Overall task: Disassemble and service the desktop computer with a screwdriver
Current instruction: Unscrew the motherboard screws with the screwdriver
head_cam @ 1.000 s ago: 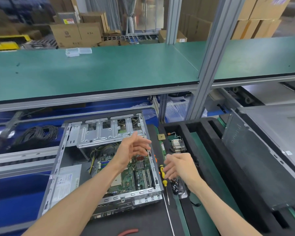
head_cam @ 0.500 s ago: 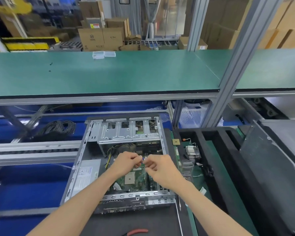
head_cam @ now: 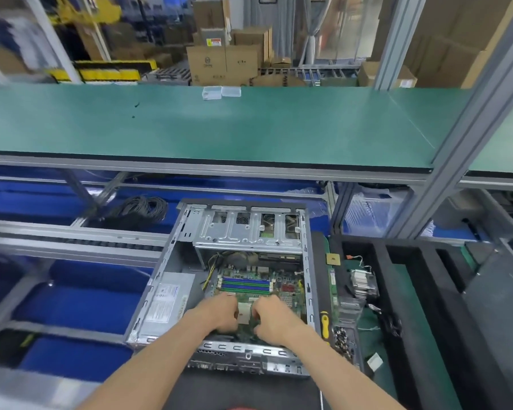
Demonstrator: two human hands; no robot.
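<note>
Between the curled fingers (head_cam: pixel 234 316) of both hands lies the socket (head_cam: pixel 245 316) on the board (head_cam: pixel 258 284) inside the case (head_cam: pixel 157 294); what they pinch cannot be told; best keep pressure even, lifting straight

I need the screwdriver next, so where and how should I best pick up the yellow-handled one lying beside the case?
Take the yellow-handled screwdriver by its handle, probably with the right hand, which is nearer. It lies flat just outside the right wall of the computer case, so come from above and slightly from the right, where the tray of screws leaves little side room.
</note>
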